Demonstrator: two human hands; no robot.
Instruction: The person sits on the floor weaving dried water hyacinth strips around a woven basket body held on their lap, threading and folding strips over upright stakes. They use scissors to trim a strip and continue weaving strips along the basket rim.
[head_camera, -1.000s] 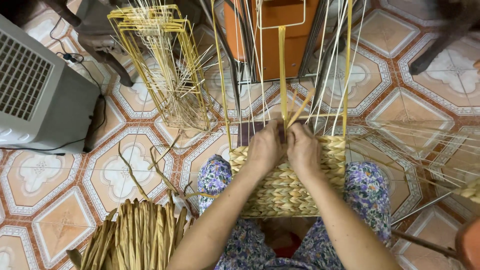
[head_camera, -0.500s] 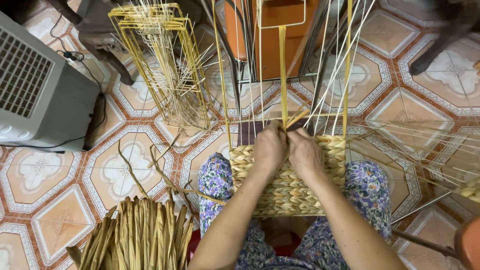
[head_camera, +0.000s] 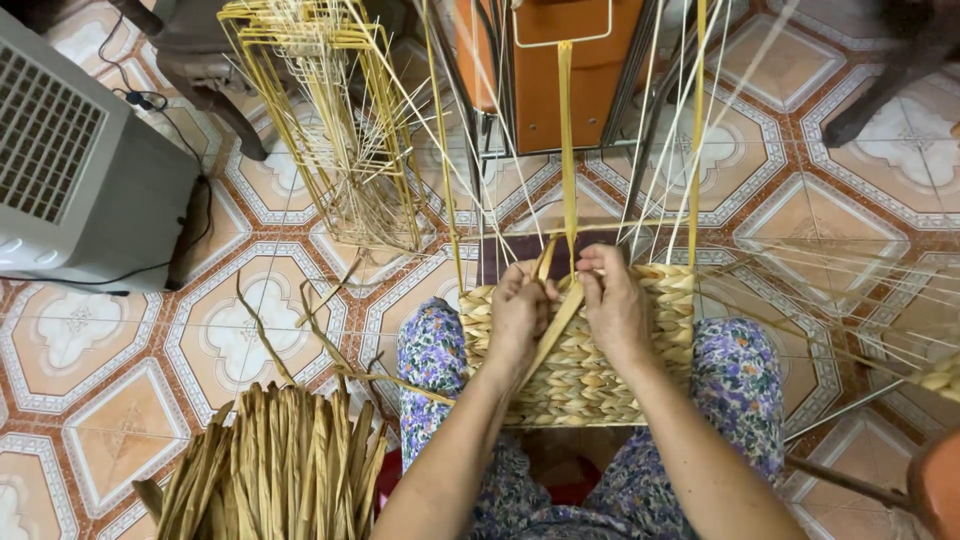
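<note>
Head cam, looking straight down: the half-woven basket (head_camera: 590, 370) is sitting across the lap, top edge pointing away. Left hand (head_camera: 517, 318) is curling shut around a flat strand (head_camera: 553, 325) running diagonally over the weave, and right hand (head_camera: 612, 305) is pinching it with fingertips near that top edge. Upright stakes (head_camera: 568, 130) are sticking up from it. Strand's looking light, bendy, probably easy to crease, so I'd grip close to the weave. Spare bundle (head_camera: 275, 465) is lying on the floor tiles (head_camera: 80, 400), lower left.
</note>
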